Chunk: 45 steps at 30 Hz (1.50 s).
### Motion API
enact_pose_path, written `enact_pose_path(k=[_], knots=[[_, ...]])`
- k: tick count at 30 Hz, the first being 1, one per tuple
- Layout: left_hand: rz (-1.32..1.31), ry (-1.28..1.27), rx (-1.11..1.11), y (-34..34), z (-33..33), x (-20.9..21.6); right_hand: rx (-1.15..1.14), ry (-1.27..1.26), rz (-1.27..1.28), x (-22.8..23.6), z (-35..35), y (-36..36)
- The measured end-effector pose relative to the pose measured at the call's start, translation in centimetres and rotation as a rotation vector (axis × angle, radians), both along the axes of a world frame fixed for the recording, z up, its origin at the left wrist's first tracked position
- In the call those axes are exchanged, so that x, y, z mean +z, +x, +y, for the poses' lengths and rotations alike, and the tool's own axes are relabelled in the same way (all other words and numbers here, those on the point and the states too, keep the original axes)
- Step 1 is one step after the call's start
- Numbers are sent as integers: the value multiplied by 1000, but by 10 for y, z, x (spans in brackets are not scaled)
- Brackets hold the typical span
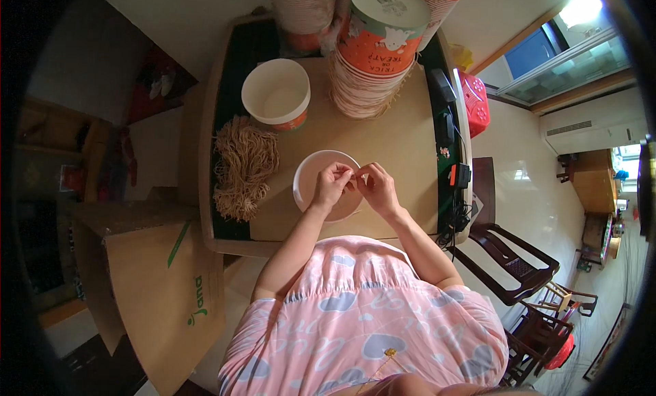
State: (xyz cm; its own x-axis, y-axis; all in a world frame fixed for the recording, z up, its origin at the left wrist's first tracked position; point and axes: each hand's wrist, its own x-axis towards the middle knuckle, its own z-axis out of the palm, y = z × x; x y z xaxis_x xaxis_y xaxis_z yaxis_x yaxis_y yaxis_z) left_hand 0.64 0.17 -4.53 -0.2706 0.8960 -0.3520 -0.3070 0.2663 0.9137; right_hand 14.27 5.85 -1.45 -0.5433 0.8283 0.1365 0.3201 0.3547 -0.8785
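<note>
My left hand (331, 187) and my right hand (378, 191) meet over a round white bucket (311, 170) near the table's front edge. Thumbs and fingers of both hands are pinched close together. What lies between the fingertips is too small to make out. Left of the bucket is a thick bundle of beige cord (244, 165), loose and fringed at its lower end. Behind that bundle a second white bucket (277, 95) stands with its mouth up, a bit of orange print low on its side.
A tall stack of orange printed paper buckets (377, 51) stands at the table's back, more stacked buckets (305, 13) beside it. Brown cardboard (403, 136) covers the tabletop. Black adapters and cables (463, 177) line the right edge. A large carton (160, 287) is at left, a dark chair (512, 259) at right.
</note>
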Motion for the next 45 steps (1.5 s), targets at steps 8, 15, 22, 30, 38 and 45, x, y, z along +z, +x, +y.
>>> enact_pose_path(k=[8, 15, 22, 30, 38, 45], knots=[[-4, -17, 33, 1, -5, -2, -21, -94, -3, -5, 2, 5], [-37, -4, 29, -1, -8, -5, 19, -66, -16, -5, 0, 6], [-31, -39, 11, -1, -9, 3, 31, -32, -37, -3, 2, 7], [-83, -99, -22, 4, -10, 9, 18, 6, -25, 0, -1, 6], [140, 59, 75, 11, -6, -4, 12, -28, -2, -4, -2, 5], [425, 41, 121, 16, -5, -7, 12, 48, -26, -7, -3, 5]])
